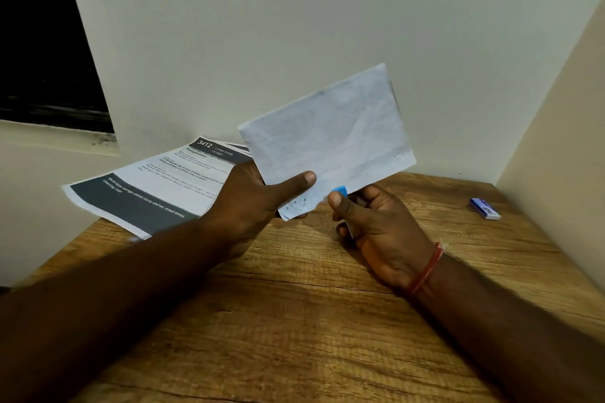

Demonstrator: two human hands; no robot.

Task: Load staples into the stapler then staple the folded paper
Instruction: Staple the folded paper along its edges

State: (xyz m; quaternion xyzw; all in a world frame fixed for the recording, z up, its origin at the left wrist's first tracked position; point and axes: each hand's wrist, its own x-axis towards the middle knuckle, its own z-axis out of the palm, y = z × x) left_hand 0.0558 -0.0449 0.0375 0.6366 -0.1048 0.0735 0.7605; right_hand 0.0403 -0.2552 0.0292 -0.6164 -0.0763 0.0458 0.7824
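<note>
1. Folded paper (330,131), pale and creased, is held up in the air above a wooden table (294,321). It is tilted, so its far corner points up and to the right.
2. The left hand (248,206) grips the paper's lower left corner. The thumb (294,183) lies flat across the front of the sheet. The other fingers are curled behind it and are mostly hidden.
3. The right hand (376,226) sits just below the paper's lower edge, fingers curled into a fist around a small stapler (340,190), thumb raised against it.
4. Only the stapler's blue tip shows, right at the paper's lower edge and just above the right thumb. The rest is hidden inside the fist. It is not possible to tell whether the paper's edge sits inside the stapler.
5. A red thread band (425,268) circles the right wrist, below and to the right of the paper.
6. A printed sheet (163,186) lies on the table to the left of the paper and partly behind it. It has dark bands with white lettering and the number 3412.
7. A small blue and white box (485,208) lies on the table well to the right of the paper.
8. A plain cream wall (294,26) stands behind the paper.
</note>
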